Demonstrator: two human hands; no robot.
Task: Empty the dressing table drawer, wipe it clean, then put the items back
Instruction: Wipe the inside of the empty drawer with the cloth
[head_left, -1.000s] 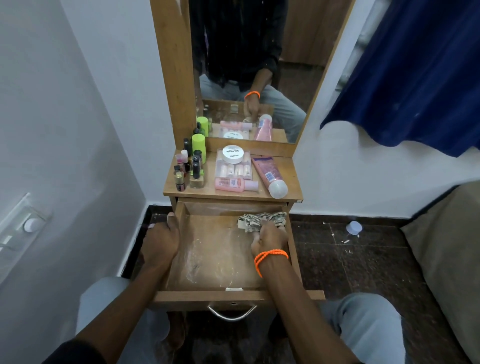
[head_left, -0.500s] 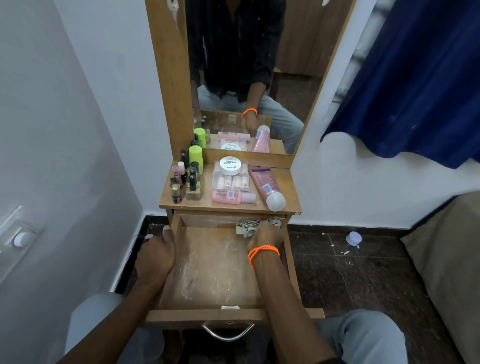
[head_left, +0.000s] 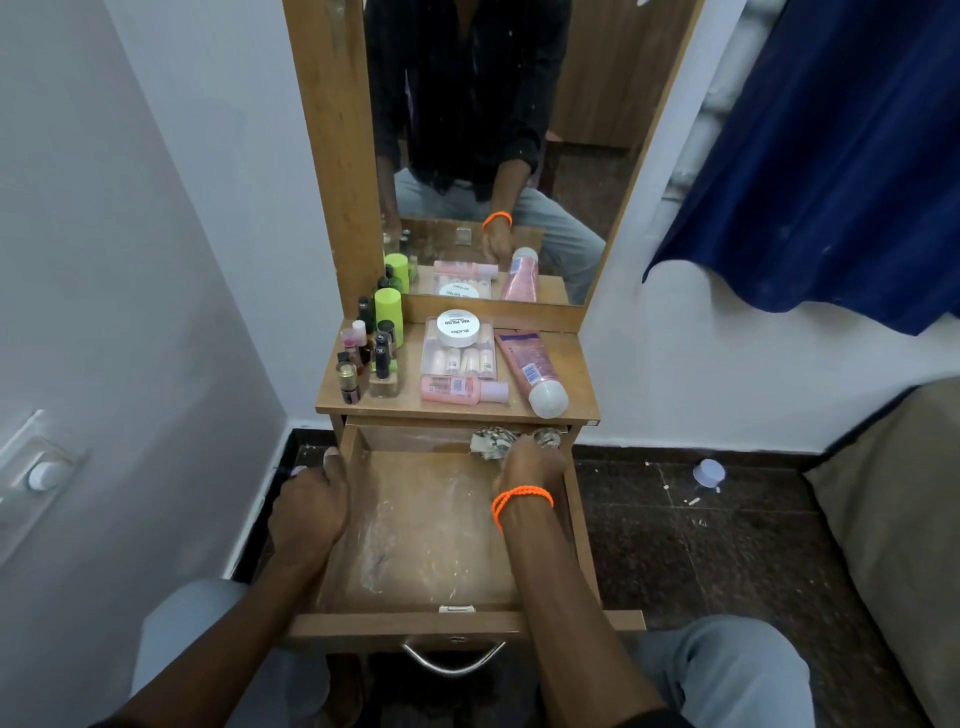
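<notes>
The wooden drawer (head_left: 415, 621) is pulled out toward me, its bare floor streaked with white dust. My right hand (head_left: 530, 462), with an orange wristband, presses a patterned grey-white cloth (head_left: 491, 442) into the drawer's far right corner. My left hand (head_left: 311, 506) grips the drawer's left wall. On the tabletop (head_left: 410, 402) stand a green bottle (head_left: 388, 312) and several small nail polish bottles (head_left: 382, 358), beside a white jar (head_left: 457, 327) on a clear box (head_left: 457, 358), a small pink bottle (head_left: 460, 389) and a pink tube (head_left: 530, 371).
A mirror (head_left: 498, 145) rises behind the tabletop and reflects me. A blue curtain (head_left: 831, 156) hangs at the right above a beige cushion (head_left: 898, 509). A small white cap (head_left: 709, 472) lies on the dark floor. A white wall with a switch (head_left: 44, 475) stands at the left.
My right hand has pushed the cloth farther back into the drawer's far right corner. My left hand has kept its hold on the left wall. The view has tilted slightly.
</notes>
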